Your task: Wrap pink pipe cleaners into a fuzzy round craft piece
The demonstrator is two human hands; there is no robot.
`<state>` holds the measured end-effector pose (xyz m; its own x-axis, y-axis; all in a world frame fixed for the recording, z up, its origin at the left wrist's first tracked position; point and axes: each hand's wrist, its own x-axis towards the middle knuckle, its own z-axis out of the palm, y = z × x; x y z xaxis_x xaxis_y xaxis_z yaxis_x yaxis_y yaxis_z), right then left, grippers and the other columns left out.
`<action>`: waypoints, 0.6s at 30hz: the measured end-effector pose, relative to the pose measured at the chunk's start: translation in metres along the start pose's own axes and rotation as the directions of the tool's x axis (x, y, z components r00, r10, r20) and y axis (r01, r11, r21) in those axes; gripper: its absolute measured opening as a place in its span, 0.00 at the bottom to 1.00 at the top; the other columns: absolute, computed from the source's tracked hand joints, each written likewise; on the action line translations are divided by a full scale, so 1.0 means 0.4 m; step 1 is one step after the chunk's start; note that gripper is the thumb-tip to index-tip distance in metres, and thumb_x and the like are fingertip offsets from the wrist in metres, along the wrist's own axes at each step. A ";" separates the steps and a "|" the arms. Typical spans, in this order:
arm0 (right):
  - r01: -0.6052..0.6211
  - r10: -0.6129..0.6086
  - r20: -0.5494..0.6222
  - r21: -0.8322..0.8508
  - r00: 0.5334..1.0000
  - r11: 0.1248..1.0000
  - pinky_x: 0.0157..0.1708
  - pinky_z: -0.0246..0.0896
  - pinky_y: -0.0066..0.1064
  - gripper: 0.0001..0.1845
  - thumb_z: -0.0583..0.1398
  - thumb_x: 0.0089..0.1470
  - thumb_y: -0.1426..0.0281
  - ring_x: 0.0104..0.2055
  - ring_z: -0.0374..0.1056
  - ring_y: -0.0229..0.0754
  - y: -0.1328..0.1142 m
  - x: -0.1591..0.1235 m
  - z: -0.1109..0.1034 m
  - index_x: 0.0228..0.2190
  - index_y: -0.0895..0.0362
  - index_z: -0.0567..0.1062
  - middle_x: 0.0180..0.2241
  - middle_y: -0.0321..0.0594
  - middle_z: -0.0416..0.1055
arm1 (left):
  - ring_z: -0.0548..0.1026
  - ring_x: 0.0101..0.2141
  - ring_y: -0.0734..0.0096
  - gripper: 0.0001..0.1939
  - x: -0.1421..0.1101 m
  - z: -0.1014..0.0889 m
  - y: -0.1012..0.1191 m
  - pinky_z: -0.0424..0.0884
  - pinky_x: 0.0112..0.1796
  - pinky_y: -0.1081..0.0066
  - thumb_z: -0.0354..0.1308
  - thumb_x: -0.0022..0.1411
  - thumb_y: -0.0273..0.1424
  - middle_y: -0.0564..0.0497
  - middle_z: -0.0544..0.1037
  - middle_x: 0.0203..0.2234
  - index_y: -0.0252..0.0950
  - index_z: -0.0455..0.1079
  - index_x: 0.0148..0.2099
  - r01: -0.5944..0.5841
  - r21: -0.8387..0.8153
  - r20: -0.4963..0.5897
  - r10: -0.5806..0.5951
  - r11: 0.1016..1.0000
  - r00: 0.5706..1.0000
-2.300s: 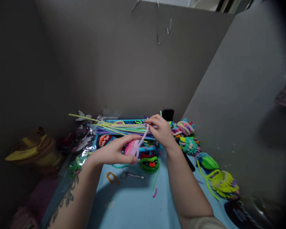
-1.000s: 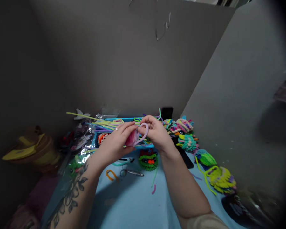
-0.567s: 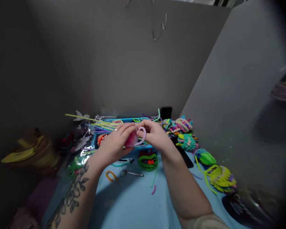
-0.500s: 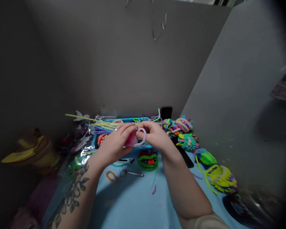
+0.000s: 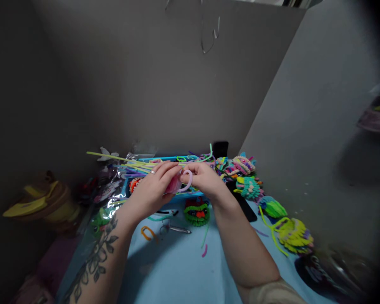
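My left hand (image 5: pixel 158 181) is closed around a pink pipe-cleaner piece (image 5: pixel 175 184), its fingers laid over the top. A pale lilac pipe cleaner (image 5: pixel 189 181) curls out of that piece in a loop. My right hand (image 5: pixel 204 179) pinches the lilac pipe cleaner near the pink piece, fingertips close to those of my left hand. Both hands are over the front of a blue tray (image 5: pixel 133 193). Below them on the cloth are a green fuzzy figure (image 5: pixel 196 213) with red and black details, and small scissors (image 5: pixel 174 229).
Long yellow pipe cleaners (image 5: pixel 114 157) stick out leftward over the tray. Several fuzzy figures, among them a teal one (image 5: pixel 248 187) and a yellow one (image 5: pixel 294 236), line the right side. An orange loop (image 5: pixel 148 233) and a pink snippet (image 5: pixel 204 251) lie on the blue cloth (image 5: pixel 174 270).
The lilac loop has shifted slightly, and my right fingers have moved a little on it. Both hands keep almost the same place and hold.
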<state>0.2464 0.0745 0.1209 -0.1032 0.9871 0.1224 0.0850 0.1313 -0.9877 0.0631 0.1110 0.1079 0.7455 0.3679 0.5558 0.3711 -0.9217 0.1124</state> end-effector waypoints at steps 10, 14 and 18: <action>0.114 -0.115 -0.008 -0.094 0.993 0.989 0.22 0.47 0.24 0.15 0.65 0.40 0.64 0.21 0.51 0.31 0.006 0.003 0.013 0.20 0.57 0.66 0.18 0.27 0.57 | 0.62 0.57 0.55 0.36 -0.004 -0.006 -0.011 0.63 0.56 0.52 0.57 0.53 0.23 0.43 0.63 0.57 0.41 0.51 0.63 0.059 0.002 -0.034 -0.059 0.998 0.998; 0.203 -0.202 0.021 -0.183 0.979 0.962 0.25 0.51 0.25 0.10 0.63 0.44 0.68 0.24 0.56 0.33 0.001 -0.002 0.014 0.22 0.57 0.67 0.21 0.30 0.61 | 0.63 0.56 0.55 0.36 -0.005 -0.008 -0.012 0.63 0.56 0.53 0.58 0.53 0.23 0.43 0.63 0.56 0.42 0.52 0.62 0.063 -0.036 -0.039 -0.064 0.997 0.997; 0.324 -0.342 -0.013 -0.282 0.940 0.903 0.30 0.56 0.26 0.04 0.61 0.48 0.72 0.29 0.61 0.35 0.001 -0.007 0.010 0.31 0.57 0.70 0.27 0.33 0.67 | 0.63 0.56 0.56 0.34 -0.008 -0.011 -0.013 0.63 0.56 0.54 0.57 0.53 0.23 0.43 0.62 0.57 0.43 0.54 0.61 0.073 -0.074 -0.033 -0.076 0.995 0.997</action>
<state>0.2429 0.0716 0.1200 -0.1128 0.8840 0.4537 0.3230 0.4644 -0.8246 0.0561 0.1141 0.1092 0.6966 0.4324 0.5726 0.3823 -0.8990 0.2137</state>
